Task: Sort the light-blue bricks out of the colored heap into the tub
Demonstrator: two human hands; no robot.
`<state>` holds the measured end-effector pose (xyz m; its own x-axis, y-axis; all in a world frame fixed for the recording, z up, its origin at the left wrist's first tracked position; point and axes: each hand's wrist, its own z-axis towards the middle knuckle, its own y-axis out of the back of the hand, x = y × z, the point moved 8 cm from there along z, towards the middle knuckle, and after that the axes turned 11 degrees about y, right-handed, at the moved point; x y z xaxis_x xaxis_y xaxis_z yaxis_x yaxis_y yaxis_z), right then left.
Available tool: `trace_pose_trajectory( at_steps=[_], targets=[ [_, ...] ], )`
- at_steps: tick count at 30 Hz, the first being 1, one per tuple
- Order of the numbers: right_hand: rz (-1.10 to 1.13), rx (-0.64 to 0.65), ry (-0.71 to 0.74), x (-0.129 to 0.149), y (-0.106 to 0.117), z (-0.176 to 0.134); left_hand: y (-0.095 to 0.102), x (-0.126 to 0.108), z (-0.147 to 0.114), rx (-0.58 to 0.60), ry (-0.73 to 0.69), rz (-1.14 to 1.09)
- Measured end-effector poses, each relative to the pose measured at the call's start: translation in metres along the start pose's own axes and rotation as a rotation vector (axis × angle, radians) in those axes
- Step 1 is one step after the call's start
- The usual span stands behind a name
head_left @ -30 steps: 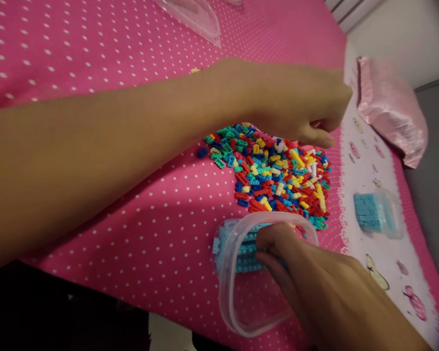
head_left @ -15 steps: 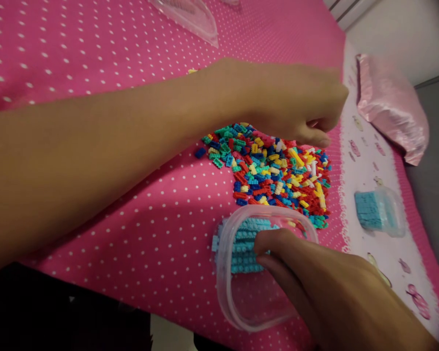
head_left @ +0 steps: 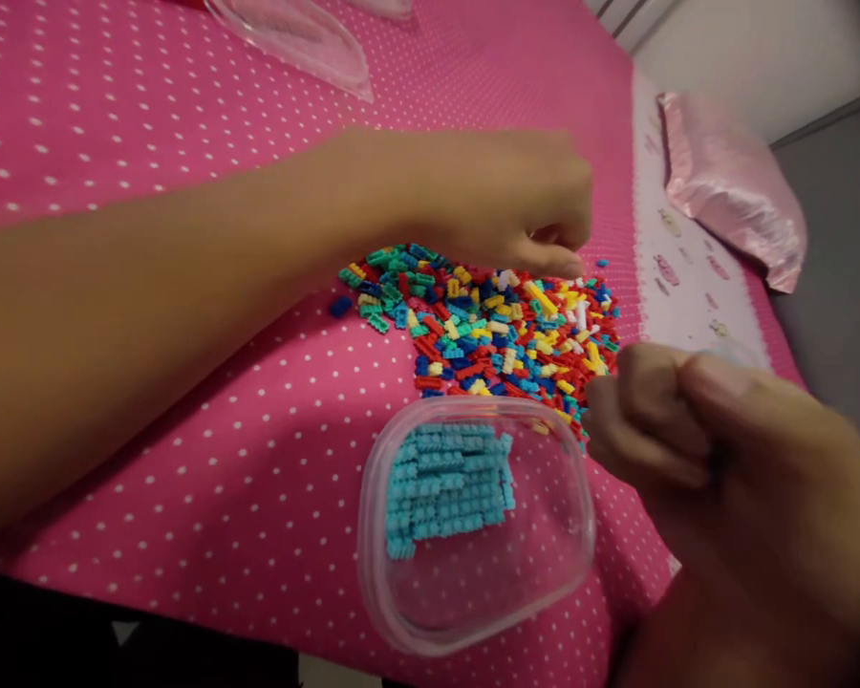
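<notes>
My left hand [head_left: 502, 201] reaches across from the left over the far side of a pile of small multicoloured building bricks [head_left: 487, 325]. Its fingers are curled in, and whatever they hold is hidden. A clear plastic container [head_left: 523, 564] stands in front of the pile, with rows of light-blue building bricks [head_left: 444, 487] packed along its left side. To the right of this container, my right hand [head_left: 745, 468] is raised and apart from it. Its fingers are closed and blurred by motion; I cannot see what is inside them.
A pink polka-dot cloth [head_left: 258, 459] covers the surface, whose front edge drops off at lower left. A clear plastic lid-like piece [head_left: 293, 43] lies at the far left. A shiny pink pillow [head_left: 738, 186] rests at right. Behind my right hand another clear container [head_left: 735, 354] is mostly hidden.
My right hand has come out of the container and moved up to the right, uncovering the light-blue bricks. The view has shifted; my left hand stays over the pile with fingers curled.
</notes>
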<state>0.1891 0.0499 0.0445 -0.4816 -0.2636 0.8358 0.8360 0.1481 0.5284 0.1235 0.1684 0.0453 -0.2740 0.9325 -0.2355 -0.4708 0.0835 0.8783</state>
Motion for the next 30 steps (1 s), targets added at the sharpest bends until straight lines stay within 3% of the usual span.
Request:
trace_pose_trajectory(
  at_steps=[1,3,7,13,18,23,30],
  targets=[
    [0.183,-0.038,-0.086,-0.012,0.005,0.004,0.001,0.000,0.000,0.000,-0.008,-0.009],
    [0.336,-0.089,-0.230,-0.035,0.015,0.009,0.001,-0.001,0.000,0.001,-0.012,-0.012],
    [0.284,-0.162,-0.226,-0.056,0.031,0.022,0.005,-0.009,0.001,-0.057,-0.025,0.007],
    [0.317,-0.172,-0.214,-0.056,0.017,0.024,0.015,-0.030,0.000,-0.130,-0.105,-0.118],
    [0.404,-0.177,-0.273,-0.062,0.009,0.020,0.025,-0.033,0.000,-0.216,-0.094,-0.070],
    [0.479,-0.095,-0.216,-0.059,-0.002,0.021,0.013,-0.034,0.005,-0.093,-0.079,-0.078],
    [0.401,-0.175,-0.160,-0.059,0.005,0.020,0.011,-0.030,0.003,-0.093,-0.138,-0.150]
  ],
)
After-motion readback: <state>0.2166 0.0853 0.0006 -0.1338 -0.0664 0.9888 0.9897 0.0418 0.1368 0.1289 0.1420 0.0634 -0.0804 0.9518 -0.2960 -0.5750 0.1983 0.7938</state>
